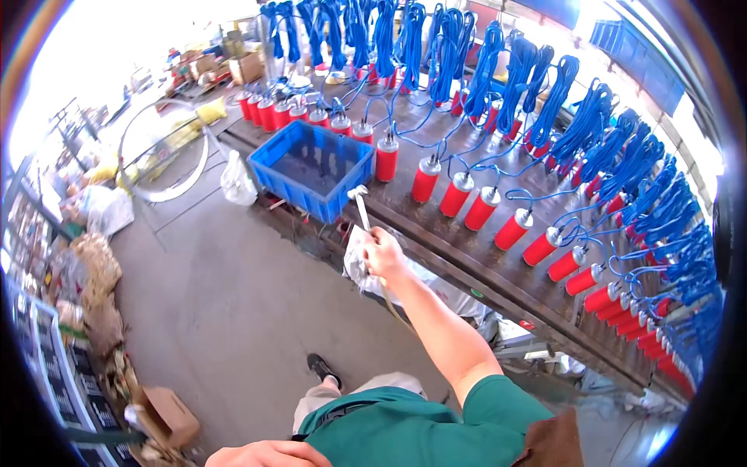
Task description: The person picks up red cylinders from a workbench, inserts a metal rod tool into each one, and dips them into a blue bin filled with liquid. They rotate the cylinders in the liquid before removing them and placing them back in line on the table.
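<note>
My right hand (381, 253) is closed round a slim white tool with a short crosswise head (360, 199). Its exact kind is not clear; a thin yellowish line hangs below the fist. The tool's head comes up beside the near right corner of a blue plastic bin (311, 167) at the bench edge. Right of the bin, red cylinders with silver tops (426, 179) stand in a row, each joined to blue cable. My left hand (268, 455) is low at the bottom edge, by my green shirt, with its fingers mostly cut off.
The dark metal bench (475, 183) curves away to the right, with coiled blue cables (513, 74) standing along its far side. White bags (237, 180) hang by the bin. On the left are a large hoop (167, 194), a cardboard box (167, 416) and piled goods. Grey floor (226, 288) lies beside me.
</note>
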Demonstrator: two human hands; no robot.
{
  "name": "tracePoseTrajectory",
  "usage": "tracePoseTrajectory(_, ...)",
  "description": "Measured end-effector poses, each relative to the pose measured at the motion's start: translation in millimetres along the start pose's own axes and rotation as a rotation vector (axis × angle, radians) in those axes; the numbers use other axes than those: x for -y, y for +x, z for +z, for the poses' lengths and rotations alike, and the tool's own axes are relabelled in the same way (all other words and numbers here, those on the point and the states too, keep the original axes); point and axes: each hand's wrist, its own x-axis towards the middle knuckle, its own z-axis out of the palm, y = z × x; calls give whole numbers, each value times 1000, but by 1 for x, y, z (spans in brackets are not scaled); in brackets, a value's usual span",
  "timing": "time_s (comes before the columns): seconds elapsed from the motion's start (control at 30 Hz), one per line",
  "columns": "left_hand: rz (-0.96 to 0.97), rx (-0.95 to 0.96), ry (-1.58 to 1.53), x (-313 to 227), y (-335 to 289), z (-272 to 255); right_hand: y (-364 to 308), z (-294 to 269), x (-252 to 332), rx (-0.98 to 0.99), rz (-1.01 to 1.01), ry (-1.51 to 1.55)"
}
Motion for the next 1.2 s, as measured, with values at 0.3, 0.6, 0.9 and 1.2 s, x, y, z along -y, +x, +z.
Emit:
tracePoseTrajectory(0.3, -81, 229, -329, 45, 17, -270, 171, 1, -47, -464, 148, -27)
tracePoseTrajectory(0.6, -317, 246, -395, 131, 42, -462, 312, -8, -107, -779, 138, -863)
tracePoseTrajectory(0.9, -519, -419, -417, 174, 51, -534, 300, 32, -81, -849, 156, -1043)
tracePoseTrajectory(1.2, -384, 571, -956, 292, 71, -713, 234, 65, -46, -1031, 262, -847)
